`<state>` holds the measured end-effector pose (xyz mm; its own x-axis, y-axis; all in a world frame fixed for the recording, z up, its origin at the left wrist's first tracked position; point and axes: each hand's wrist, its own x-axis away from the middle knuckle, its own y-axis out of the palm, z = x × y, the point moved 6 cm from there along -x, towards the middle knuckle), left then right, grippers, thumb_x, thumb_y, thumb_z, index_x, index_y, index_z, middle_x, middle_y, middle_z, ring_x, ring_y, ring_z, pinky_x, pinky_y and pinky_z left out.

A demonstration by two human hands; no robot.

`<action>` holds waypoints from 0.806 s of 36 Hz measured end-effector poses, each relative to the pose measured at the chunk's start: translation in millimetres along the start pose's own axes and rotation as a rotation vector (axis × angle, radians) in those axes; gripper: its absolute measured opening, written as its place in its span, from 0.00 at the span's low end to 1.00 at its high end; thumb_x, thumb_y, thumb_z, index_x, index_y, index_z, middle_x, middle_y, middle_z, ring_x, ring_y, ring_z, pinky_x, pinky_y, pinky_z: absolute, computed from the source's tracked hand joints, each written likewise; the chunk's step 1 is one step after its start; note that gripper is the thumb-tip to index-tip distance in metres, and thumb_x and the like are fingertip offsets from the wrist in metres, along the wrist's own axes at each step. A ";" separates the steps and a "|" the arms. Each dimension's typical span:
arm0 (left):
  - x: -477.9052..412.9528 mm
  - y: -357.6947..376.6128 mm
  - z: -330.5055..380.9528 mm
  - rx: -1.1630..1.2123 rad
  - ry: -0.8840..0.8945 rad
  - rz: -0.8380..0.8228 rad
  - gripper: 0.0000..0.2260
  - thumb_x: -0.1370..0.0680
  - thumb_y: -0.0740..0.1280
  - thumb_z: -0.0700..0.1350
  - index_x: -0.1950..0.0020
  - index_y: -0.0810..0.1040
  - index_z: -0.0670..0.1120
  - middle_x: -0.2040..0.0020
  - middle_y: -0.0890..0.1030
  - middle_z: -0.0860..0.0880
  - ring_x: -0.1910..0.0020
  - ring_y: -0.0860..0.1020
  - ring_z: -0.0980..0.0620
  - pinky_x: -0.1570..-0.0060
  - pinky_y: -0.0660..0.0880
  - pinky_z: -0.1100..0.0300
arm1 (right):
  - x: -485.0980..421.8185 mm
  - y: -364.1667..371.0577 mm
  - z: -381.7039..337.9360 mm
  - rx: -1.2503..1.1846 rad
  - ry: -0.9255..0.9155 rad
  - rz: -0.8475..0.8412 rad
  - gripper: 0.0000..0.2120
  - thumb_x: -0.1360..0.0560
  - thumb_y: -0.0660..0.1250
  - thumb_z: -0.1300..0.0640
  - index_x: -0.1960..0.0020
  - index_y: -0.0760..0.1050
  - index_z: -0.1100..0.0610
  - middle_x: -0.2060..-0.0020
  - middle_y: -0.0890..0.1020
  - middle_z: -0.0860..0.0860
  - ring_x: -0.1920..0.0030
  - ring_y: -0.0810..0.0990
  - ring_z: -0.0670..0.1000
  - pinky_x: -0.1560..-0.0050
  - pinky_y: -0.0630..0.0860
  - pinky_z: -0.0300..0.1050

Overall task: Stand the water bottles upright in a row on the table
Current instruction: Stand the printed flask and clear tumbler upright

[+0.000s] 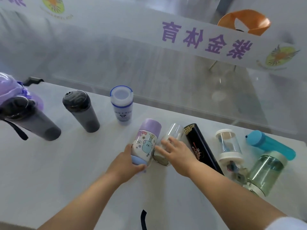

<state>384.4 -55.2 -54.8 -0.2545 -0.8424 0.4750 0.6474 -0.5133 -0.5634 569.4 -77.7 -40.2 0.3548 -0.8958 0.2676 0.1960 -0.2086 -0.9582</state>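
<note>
Three bottles stand upright in a row at the back left: a dark grey one with a strap (31, 120), a black-lidded grey one (83, 112) and a white one with blue bands (122, 106). My left hand (131, 161) grips the cartoon-printed bottle with a purple cap (146, 141) near its lower end; the bottle is tilted. My right hand (176, 150) rests on a clear glass bottle (173, 132) lying beside it. More bottles lie on the white table (66, 171) to the right: a black one (201, 146), a clear one with white ends (229, 146), a teal one (269, 145) and a greenish glass one (265, 171).
A purple bottle (10, 87) stands at the far left edge. Behind the table hangs a translucent sheet with a white banner bearing purple characters (206, 39). An orange chair (244, 20) stands beyond it. A dark strap (143, 219) lies at the table's front edge.
</note>
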 end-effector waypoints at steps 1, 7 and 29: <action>0.4 -0.7 -0.4 0.003 0.001 0.011 0.35 0.35 0.74 0.51 0.33 0.61 0.52 0.49 0.77 0.50 0.55 0.78 0.50 0.59 0.76 0.59 | -1.4 4.2 0.2 0.018 -0.002 0.019 0.49 0.55 0.80 0.59 0.36 0.67 0.49 0.43 0.74 0.56 0.50 0.81 0.63 0.62 0.80 0.51; 4.3 -14.3 -7.0 -0.032 0.007 0.067 0.32 0.40 0.75 0.51 0.40 0.66 0.54 0.54 0.80 0.52 0.58 0.80 0.53 0.60 0.78 0.56 | -6.3 9.5 -2.8 0.075 0.000 0.103 0.47 0.57 0.77 0.60 0.39 0.66 0.47 0.42 0.67 0.55 0.46 0.67 0.63 0.65 0.77 0.51; 32.9 -96.9 41.2 0.025 0.303 0.414 0.34 0.37 0.78 0.43 0.34 0.68 0.49 0.44 0.69 0.52 0.48 0.72 0.52 0.46 0.71 0.60 | -0.7 -38.2 16.7 -0.367 0.156 0.329 0.44 0.50 0.78 0.56 0.37 0.64 0.52 0.43 0.77 0.53 0.50 0.78 0.64 0.64 0.81 0.52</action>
<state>342.9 -26.4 43.2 -0.1679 -0.9858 -0.0036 0.7539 -0.1261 -0.6448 577.0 -62.6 -2.1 0.1975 -0.9793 -0.0450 -0.2466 -0.0052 -0.9691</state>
